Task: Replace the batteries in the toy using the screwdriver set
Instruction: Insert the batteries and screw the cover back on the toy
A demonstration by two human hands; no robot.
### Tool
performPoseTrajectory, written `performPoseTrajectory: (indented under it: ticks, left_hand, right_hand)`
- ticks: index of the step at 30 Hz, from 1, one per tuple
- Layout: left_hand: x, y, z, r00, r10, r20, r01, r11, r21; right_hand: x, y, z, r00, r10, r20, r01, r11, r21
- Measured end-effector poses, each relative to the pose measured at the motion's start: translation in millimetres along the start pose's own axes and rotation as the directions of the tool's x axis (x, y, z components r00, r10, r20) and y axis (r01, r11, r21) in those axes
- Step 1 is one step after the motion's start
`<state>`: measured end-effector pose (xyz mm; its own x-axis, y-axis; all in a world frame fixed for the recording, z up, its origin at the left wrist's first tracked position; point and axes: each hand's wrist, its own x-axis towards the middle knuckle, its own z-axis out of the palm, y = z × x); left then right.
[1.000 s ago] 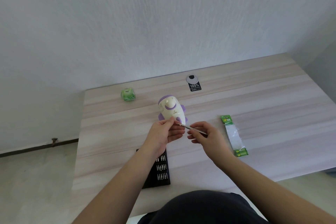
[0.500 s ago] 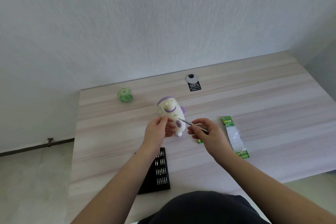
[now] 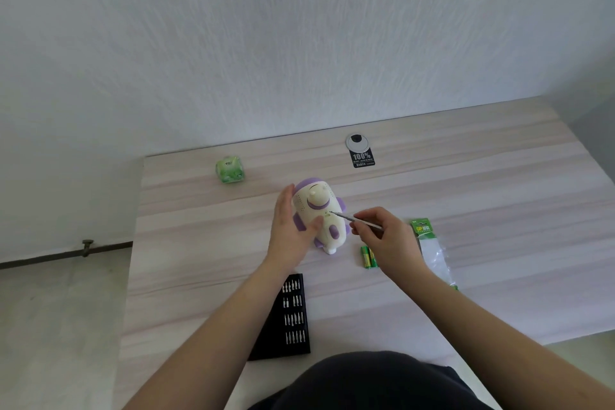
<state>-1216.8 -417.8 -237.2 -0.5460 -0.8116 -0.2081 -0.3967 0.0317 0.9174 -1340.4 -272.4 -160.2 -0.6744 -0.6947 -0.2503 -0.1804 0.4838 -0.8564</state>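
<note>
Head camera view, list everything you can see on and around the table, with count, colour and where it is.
toy: one, white and purple, table centre
screwdriver: one, silver, tip on the toy
batteries: a few, green, right of the toy
battery packet: one, green and clear, right side
bit case: one, black, near edge, open
green cube: one, far left
cable port: one, grey, far edge
black label: one, below the port
table: one, pale wood
left hand: steadies the toy, fingers straight
right hand: pinch grip on the screwdriver
</note>
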Motion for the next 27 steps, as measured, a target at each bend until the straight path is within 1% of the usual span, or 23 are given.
performPoseTrajectory:
  ticks: [3, 4, 8, 12, 14, 19, 23, 27]
  left_hand:
    - [4.5, -1.3, 3.8, 0.998, -0.053, 0.037, 0.058, 0.991, -0.122]
    - [5.5, -0.5, 5.0, 0.997, -0.064, 0.04, 0.068, 0.99, -0.124]
    - [16.3, -11.2, 12.4, 0.997, -0.047, 0.063, 0.049, 0.998, -0.036]
    - [12.0, -2.4, 9.7, 0.997, 0.023, 0.071, -0.029, 0.996, 0.085]
    - [9.4, 3.4, 6.2, 0.996, 0.053, 0.072, -0.061, 0.992, 0.115]
    - [6.9, 6.8, 3.4, 0.993, 0.042, 0.109, -0.05, 0.996, 0.072]
    - [7.3, 3.6, 2.3, 0.994, 0.044, 0.096, -0.052, 0.996, 0.079]
    - [7.2, 3.9, 2.3, 0.994, 0.045, 0.095, -0.053, 0.995, 0.079]
  right_hand:
    - [4.1, -3.5, 0.1, 1.0, -0.023, -0.006, 0.022, 0.997, -0.071]
    - [4.9, -4.7, 0.4, 1.0, -0.025, -0.007, 0.024, 0.996, -0.088]
    - [7.6, -6.6, 1.9, 1.0, -0.009, -0.003, 0.009, 0.992, -0.123]
    - [8.2, -7.4, 2.4, 1.0, -0.005, 0.005, 0.005, 0.988, -0.153]
    - [8.2, -8.3, 2.7, 1.0, -0.018, 0.014, 0.02, 0.984, -0.175]
    - [11.0, -5.2, 8.1, 0.999, -0.036, 0.025, 0.041, 0.973, -0.228]
    - [12.1, -1.6, 12.7, 0.999, -0.028, 0.024, 0.034, 0.96, -0.279]
    - [12.1, -1.8, 14.0, 0.999, -0.031, 0.042, 0.042, 0.957, -0.286]
